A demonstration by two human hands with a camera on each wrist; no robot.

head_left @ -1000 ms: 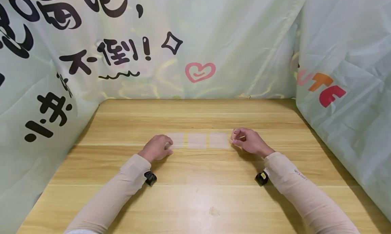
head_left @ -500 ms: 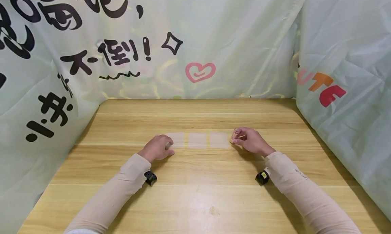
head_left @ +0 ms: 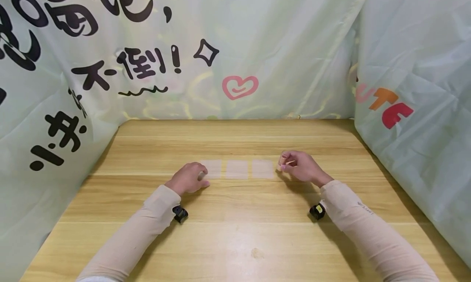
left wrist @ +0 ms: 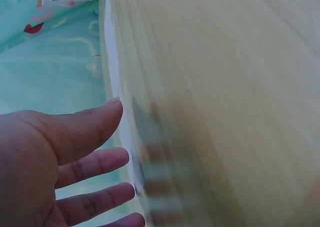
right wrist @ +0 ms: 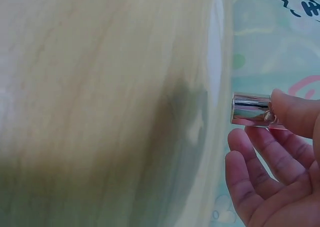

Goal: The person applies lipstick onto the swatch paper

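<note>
From my end I'm seeing the right hand (head_left: 302,167) pinching a short, shiny, silvery-pink, metal-looking cylinder (right wrist: 251,109) by one end. It's showing just right of the rightmost flat, whitish, see-through square (head_left: 263,168); two more, the middle square (head_left: 237,169) and the leftmost square (head_left: 212,169), are lying in line on the pale wood-grain desk (head_left: 235,216). The left hand (head_left: 187,178) is gripping nothing, fingers spread at the leftmost square's edge (can't tell if it's touching). I'm guessing the cylinder is light, rigid and slippery, scratching sooner than breaking, so I'm favouring a pinch around its smooth side. Containers: I'm making out none, unless the cylinder is hollow; its inside isn't showing.
</note>
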